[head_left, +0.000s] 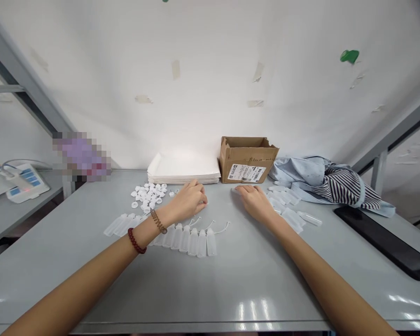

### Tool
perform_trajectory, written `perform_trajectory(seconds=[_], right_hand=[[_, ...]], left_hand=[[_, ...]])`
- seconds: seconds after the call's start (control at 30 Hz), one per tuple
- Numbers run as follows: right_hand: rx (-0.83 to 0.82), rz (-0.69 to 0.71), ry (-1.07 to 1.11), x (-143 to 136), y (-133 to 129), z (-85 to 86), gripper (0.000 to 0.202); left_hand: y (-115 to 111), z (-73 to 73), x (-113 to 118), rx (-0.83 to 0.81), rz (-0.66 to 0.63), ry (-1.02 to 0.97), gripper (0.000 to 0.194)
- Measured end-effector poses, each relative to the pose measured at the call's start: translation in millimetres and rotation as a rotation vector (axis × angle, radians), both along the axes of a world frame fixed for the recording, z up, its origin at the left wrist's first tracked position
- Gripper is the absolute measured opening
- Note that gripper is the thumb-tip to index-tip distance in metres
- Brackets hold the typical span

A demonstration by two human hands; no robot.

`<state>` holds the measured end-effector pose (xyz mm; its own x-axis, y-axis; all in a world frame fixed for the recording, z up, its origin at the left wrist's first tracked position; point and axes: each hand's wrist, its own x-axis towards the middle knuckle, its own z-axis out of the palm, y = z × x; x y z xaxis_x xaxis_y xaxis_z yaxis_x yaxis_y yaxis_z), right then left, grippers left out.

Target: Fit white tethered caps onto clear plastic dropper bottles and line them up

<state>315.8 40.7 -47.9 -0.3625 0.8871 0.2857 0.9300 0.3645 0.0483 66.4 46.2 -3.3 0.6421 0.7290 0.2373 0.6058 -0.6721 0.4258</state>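
Observation:
My left hand point(191, 200) is above the table right of a pile of white caps point(149, 193); its fingers are pinched together, and what they hold, if anything, is too small to name. My right hand point(255, 201) is closed at the table top on a small translucent plastic bottle point(235, 191), mostly hidden by the fingers. Below my left hand lies a slanting row of similar bottles point(185, 240), some with thin white strings or stems at their necks. More bottles point(121, 225) lie left of my wrist. Loose bottles point(289, 205) lie in a heap beside my right hand.
At the back stand a stack of white sheets point(184, 170) and an open cardboard box point(248, 163). Light blue and striped cloth point(336, 182) lies at the right, with a long black object point(385, 242) in front. A white device point(28, 182) sits on the left table.

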Motion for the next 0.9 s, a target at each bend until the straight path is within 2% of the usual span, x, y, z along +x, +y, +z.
perform_trajectory(seconds=[0.1, 0.33, 0.47, 0.57, 0.6, 0.63, 0.67, 0.7, 0.73, 0.8, 0.9], right_hand=[[0.006, -0.004, 0.011, -0.7, 1.2, -1.1, 0.036], [0.048, 0.02, 0.068, -0.7, -0.7, -2.7, 0.028], [0.117, 0.097, 0.144, -10.6, -14.1, 7.2, 0.023], [0.161, 0.182, 0.221, -28.3, -38.2, 22.2, 0.019], [0.165, 0.23, 0.257, -34.9, -48.8, 27.7, 0.017], [0.127, 0.32, 0.363, -40.9, -60.2, 32.7, 0.016], [0.044, 0.405, 0.451, -45.8, -71.8, 36.7, 0.018], [-0.064, 0.463, 0.514, -49.4, -82.8, 39.3, 0.018], [-0.149, 0.502, 0.574, -51.6, -92.7, 39.9, 0.018], [-0.207, 0.529, 0.616, -52.4, -107.1, 34.9, 0.007], [-0.2, 0.472, 0.561, -51.0, -113.0, 16.1, 0.027]], left_hand=[[5.3, 4.9, -1.7, -0.07, 0.074, -0.163, 0.011], [9.2, 21.3, -17.9, -0.23, 0.309, -0.595, 0.025], [2.4, 34.6, -29.9, -0.27, 0.348, -0.775, 0.023], [-15.5, 49.1, -44.7, -0.331, 0.304, -0.915, 0.015], [-25.5, 53.0, -50.9, -0.318, 0.302, -0.879, 0.014], [-37.5, 55.4, -57.3, -0.32, 0.293, -0.751, 0.013], [-51.0, 55.7, -63.7, -0.373, 0.238, -0.598, 0.014], [-65.4, 53.6, -69.6, -0.477, 0.125, -0.46, 0.013], [-79.9, 49.2, -74.8, -0.589, 0.036, -0.378, 0.012], [-105.8, 35.5, -82.1, -0.7, -0.02, -0.291, 0.01], [-128.4, 13.3, -85.6, -0.744, -0.038, -0.217, 0.008]])
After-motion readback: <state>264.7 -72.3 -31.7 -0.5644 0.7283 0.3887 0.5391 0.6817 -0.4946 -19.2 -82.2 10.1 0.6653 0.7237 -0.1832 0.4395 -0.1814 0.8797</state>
